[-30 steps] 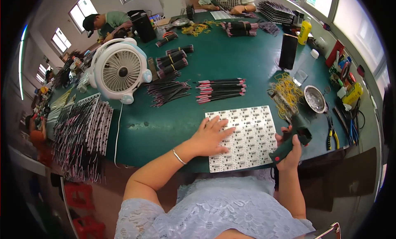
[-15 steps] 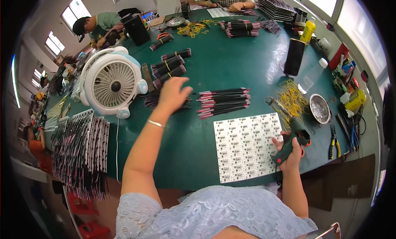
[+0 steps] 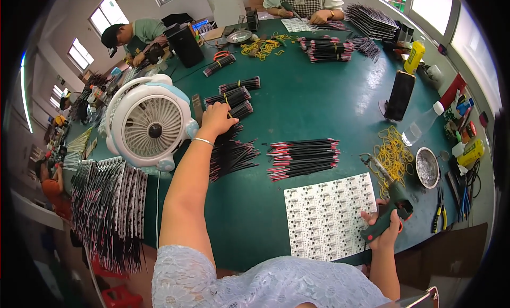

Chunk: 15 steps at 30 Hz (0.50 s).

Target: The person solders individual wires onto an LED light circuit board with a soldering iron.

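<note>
My left hand [image 3: 217,120] is at the nearest banded bundle of black wires [image 3: 242,109], its fingers curled over the bundle's left end by a yellow rubber band. Under and in front of that hand lie loose black wires with red tips [image 3: 234,158], partly hidden. My right hand [image 3: 389,231] grips a dark green soldering gun [image 3: 383,223], its metal tip pointing up and left. Beneath the gun's left side lies a white panel of circuit boards [image 3: 326,217]. A row of black wires with red ends [image 3: 303,158] is spread just beyond the panel.
A white fan [image 3: 154,128] stands left, beyond stacked wired panels [image 3: 109,201]. Right are yellow rubber bands [image 3: 394,154], a metal bowl [image 3: 427,167], a clear bottle [image 3: 422,124], pliers [image 3: 440,211] and a dark upright phone-like slab [image 3: 399,95]. Two people work across the table.
My left hand has gone from spread fingers above the loose wires to curled fingers on the nearest bundle. The whole view has shifted a little. My right hand keeps holding the soldering gun.
</note>
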### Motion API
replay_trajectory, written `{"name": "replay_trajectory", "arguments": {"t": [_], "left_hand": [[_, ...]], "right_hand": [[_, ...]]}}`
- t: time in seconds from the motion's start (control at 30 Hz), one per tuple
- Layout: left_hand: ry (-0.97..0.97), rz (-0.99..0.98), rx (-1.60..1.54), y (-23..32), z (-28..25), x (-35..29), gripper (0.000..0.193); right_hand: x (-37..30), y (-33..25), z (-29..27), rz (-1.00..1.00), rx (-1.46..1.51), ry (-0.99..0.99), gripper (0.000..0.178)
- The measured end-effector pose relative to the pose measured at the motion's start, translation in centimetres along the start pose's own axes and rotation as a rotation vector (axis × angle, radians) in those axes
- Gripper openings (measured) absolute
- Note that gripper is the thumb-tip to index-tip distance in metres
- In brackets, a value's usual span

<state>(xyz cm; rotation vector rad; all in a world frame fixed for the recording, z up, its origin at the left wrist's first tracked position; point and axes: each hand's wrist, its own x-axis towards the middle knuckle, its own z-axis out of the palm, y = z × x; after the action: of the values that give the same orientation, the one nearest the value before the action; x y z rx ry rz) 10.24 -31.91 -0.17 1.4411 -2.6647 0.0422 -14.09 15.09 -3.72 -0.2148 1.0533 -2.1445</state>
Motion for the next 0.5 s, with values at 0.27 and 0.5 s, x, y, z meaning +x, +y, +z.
{"name": "replay_trajectory", "arguments": {"t": [0.27,0.5], "left_hand": [[-0.142,-0.107,-1.63,6.9,-6.9,-7.2,0.038],[-0.828,-0.05,-2.243,18.4,-4.7,-17.6,0.07]], "right_hand": [[-1.2,-3.1,4.4,0.012,0.085,-0.173,0.046],[2.3,1.4,12.1,-0.181,-0.711,-0.307,0.034]]}}
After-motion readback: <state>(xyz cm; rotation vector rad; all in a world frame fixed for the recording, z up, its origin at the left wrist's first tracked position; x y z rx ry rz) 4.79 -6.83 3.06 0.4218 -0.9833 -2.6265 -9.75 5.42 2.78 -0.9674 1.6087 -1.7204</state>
